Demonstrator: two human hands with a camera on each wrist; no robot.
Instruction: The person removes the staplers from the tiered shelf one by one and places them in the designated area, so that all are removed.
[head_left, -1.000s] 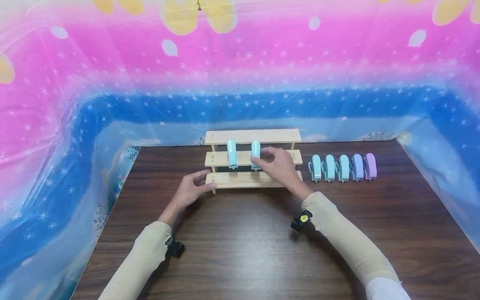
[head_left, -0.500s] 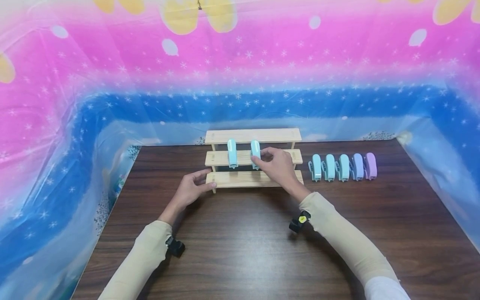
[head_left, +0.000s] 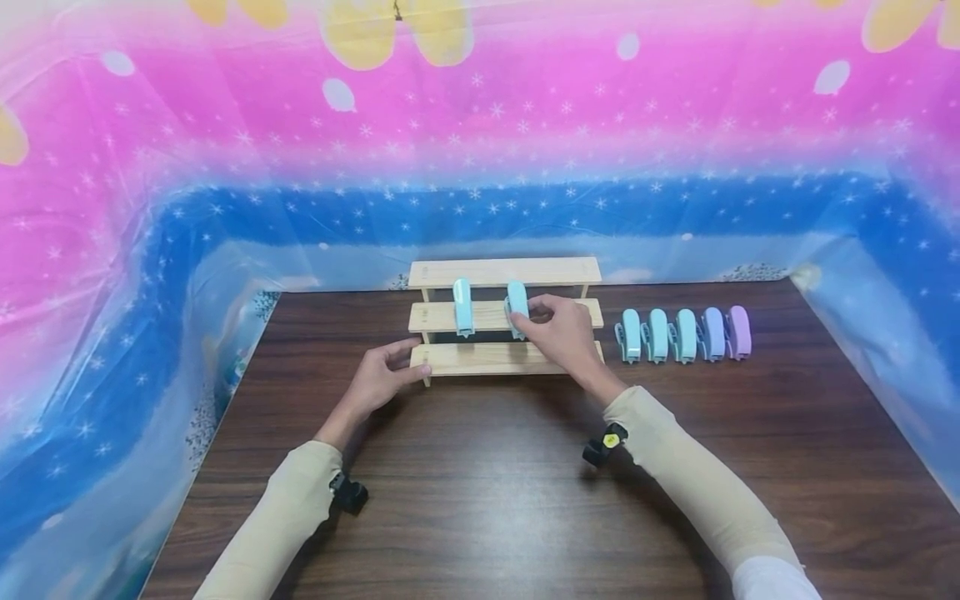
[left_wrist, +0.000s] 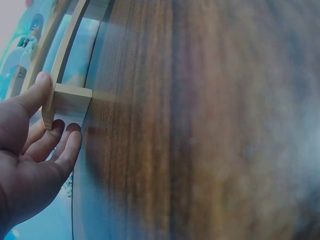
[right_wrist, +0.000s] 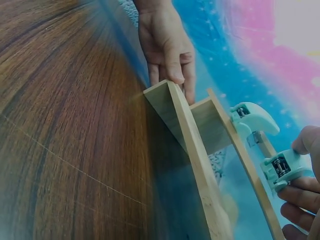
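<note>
A three-tier wooden display shelf (head_left: 472, 360) stands at the back of the table. My left hand (head_left: 377, 379) holds the left end of its lowest tier, thumb on the front edge and fingers behind, as the left wrist view also shows. My right hand (head_left: 561, 332) pinches a light teal mini stapler (head_left: 517, 302) between thumb and fingers at the middle tier. In the right wrist view, the metal spring part of this stapler (right_wrist: 281, 167) faces the camera. Left of it, another teal mini stapler (head_left: 462, 307) stands on the middle tier, untouched.
Right of the shelf, several more mini staplers stand in a row on the dark wood table (head_left: 495, 483): teal ones (head_left: 657, 335), a blue one (head_left: 712, 333) and a purple one (head_left: 738, 332). A patterned cloth (head_left: 525, 208) hangs behind the table and along its sides.
The stapler in my right hand has shifted slightly right and turned a little, showing more of its left side. My left hand keeps its place on the shelf.
</note>
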